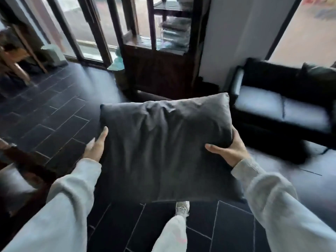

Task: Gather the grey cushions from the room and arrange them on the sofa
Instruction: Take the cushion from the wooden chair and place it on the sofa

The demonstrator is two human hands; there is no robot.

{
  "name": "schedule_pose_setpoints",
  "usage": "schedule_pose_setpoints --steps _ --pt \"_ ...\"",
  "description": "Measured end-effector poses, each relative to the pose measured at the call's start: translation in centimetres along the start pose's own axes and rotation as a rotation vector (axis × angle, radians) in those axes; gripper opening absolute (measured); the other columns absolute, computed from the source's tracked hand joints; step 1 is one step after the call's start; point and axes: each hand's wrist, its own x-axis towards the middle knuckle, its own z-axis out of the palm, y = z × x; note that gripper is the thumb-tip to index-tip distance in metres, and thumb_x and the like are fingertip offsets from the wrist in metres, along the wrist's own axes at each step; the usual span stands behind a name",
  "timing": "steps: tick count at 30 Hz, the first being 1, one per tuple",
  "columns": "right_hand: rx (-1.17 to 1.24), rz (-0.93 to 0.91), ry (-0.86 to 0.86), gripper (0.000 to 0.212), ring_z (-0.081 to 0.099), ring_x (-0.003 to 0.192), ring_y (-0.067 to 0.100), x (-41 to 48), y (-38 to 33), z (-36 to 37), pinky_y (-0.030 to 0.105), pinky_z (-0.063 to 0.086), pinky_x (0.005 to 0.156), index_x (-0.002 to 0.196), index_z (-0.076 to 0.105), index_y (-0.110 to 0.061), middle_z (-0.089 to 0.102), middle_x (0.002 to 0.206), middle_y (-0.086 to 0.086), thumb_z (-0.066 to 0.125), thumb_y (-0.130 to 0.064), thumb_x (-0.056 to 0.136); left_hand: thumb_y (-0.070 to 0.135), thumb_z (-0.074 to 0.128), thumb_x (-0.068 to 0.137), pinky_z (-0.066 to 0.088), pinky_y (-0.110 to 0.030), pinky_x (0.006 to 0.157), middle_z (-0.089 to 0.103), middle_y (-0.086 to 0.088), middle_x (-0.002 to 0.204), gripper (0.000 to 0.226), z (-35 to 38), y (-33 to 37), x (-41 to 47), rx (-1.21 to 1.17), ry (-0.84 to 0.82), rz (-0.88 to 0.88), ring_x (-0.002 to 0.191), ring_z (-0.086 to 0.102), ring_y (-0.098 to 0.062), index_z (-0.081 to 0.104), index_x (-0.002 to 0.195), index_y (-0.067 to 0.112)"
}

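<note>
Grey cushion (163, 146) was clamped by left hand (95, 147) & right hand (227, 151); floor ahead was hidden, so a trip approaching sofa (283, 110) seemed poss.

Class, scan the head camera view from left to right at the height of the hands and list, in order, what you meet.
Left hand → grey cushion → right hand → black sofa, farther back on the right.
</note>
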Motion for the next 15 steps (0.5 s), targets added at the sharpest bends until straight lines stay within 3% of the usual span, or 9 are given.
schedule_pose_setpoints --steps 2,5,7,10,15 --pt "0.032 0.055 0.140 0.094 0.068 0.089 -0.016 3.8 1.3 -4.3 0.005 0.051 0.069 0.136 0.054 -0.024 0.070 0.117 -0.012 0.103 -0.016 0.056 0.091 0.079 0.048 0.049 -0.049 0.110 0.074 0.003 0.127 0.101 6.0 3.6 2.1 0.024 -0.210 0.094 0.119 0.069 -0.025 0.068 0.125 0.026" --pt "0.006 0.128 0.251 0.085 0.073 0.085 -0.003 8.5 1.5 -9.5 0.014 0.055 0.068 0.125 0.062 -0.006 0.076 0.109 0.002 0.105 -0.015 0.052 0.078 0.093 0.038 0.058 -0.043 0.098 0.079 0.016 0.110 0.093 15.9 8.1 5.7 0.011 -0.383 0.242 0.101 0.077 -0.011 0.067 0.122 0.044" --pt "-0.015 0.171 0.361 0.077 0.071 0.080 -0.007 10.9 1.6 -13.4 0.009 0.052 0.064 0.123 0.061 -0.009 0.074 0.106 -0.001 0.102 -0.010 0.058 0.071 0.098 0.039 0.059 -0.039 0.093 0.079 0.021 0.108 0.083 22.2 11.0 6.7 0.023 -0.486 0.238 0.095 0.077 -0.005 0.067 0.113 0.049" --pt "-0.029 0.220 0.477 0.070 0.071 0.093 0.004 14.4 1.1 -19.6 0.015 0.055 0.073 0.119 0.062 -0.019 0.074 0.106 -0.004 0.101 -0.011 0.061 0.066 0.100 0.037 0.059 -0.036 0.090 0.078 0.023 0.106 0.080 30.8 14.7 7.6 0.007 -0.608 0.247 0.093 0.076 -0.002 0.066 0.108 0.052" --pt "-0.047 0.243 0.606 0.058 0.064 0.077 -0.020 19.1 2.1 -27.5 0.015 0.047 0.078 0.102 0.058 -0.040 0.071 0.099 -0.021 0.100 -0.021 0.065 0.039 0.101 0.060 0.058 -0.044 0.099 0.076 0.006 0.118 0.078 43.5 20.1 7.4 0.009 -0.724 0.322 0.108 0.074 -0.014 0.062 0.128 0.042"
